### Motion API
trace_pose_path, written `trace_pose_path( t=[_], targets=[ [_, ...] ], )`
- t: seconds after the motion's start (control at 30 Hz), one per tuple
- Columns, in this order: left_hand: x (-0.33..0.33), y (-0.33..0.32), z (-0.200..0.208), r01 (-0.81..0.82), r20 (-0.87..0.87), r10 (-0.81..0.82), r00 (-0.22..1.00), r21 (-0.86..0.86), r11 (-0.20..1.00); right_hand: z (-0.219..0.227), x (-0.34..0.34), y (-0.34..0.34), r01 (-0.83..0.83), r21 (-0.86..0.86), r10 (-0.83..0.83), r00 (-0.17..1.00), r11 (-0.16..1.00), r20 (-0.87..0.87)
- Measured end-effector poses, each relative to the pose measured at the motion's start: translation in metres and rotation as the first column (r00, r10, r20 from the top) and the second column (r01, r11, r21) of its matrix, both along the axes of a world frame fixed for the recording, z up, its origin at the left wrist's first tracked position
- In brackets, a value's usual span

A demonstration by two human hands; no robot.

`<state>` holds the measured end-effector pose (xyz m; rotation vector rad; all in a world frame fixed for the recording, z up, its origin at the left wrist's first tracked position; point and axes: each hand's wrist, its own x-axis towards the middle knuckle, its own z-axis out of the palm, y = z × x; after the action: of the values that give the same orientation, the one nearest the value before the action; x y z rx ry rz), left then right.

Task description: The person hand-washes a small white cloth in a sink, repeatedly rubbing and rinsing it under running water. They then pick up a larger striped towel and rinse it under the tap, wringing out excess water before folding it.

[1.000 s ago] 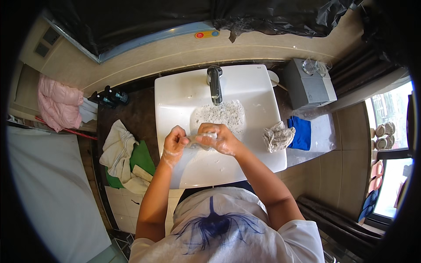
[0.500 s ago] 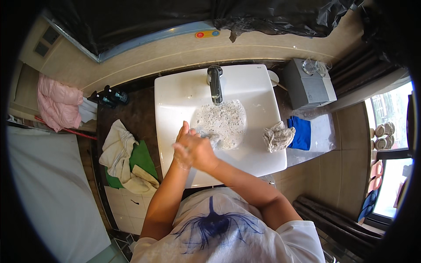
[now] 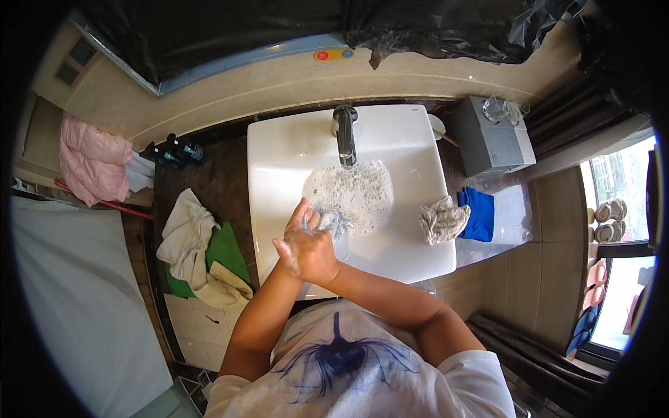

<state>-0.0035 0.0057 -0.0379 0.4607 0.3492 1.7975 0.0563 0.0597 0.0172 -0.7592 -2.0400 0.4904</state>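
Note:
Over the near left part of the white washbasin [image 3: 411, 261], my hands are pressed together, wet and streaked with foam. My right hand [image 3: 317, 256] lies across my left hand [image 3: 300, 217] and wraps round it. The left fingers stretch out toward the tap, partly hidden under the right hand. Just right of those fingers is a wet greyish-white cloth [image 3: 336, 223] at the edge of the suds. Whether the fingers touch it, I cannot tell. Foamy water [image 3: 359, 191] fills the bowl below the metal tap [image 3: 345, 136].
A crumpled beige cloth [image 3: 442, 219] hangs on the basin's right rim, beside a folded blue cloth [image 3: 477, 214]. Left of the basin lie cream cloth [image 3: 187, 233] and green cloth [image 3: 228, 254]. Dark bottles [image 3: 182, 150] stand at back left, a grey box [image 3: 491, 136] at back right.
My clasped hands have shifted slightly, and the left fingers now show more clearly. More of the greyish-white cloth is visible beside them.

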Motion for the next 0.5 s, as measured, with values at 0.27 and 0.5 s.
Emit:
trace_pose_path(
  t=[0.27, 0.5],
  targets=[
    [0.012, 0.021, 0.076, 0.157, 0.181, -0.049, 0.982, -0.652, 0.742, -0.015, 0.041, 0.048, 0.067, -0.509, -0.039, 0.997, 0.858, 0.066],
    [-0.029, 0.022, 0.085, -0.085, -0.528, -0.167, 0.832, -0.419, 0.904, 0.026, 0.09, 0.069, -0.344, -0.882, 0.355, 0.908, 0.322, -0.224]
  ],
)
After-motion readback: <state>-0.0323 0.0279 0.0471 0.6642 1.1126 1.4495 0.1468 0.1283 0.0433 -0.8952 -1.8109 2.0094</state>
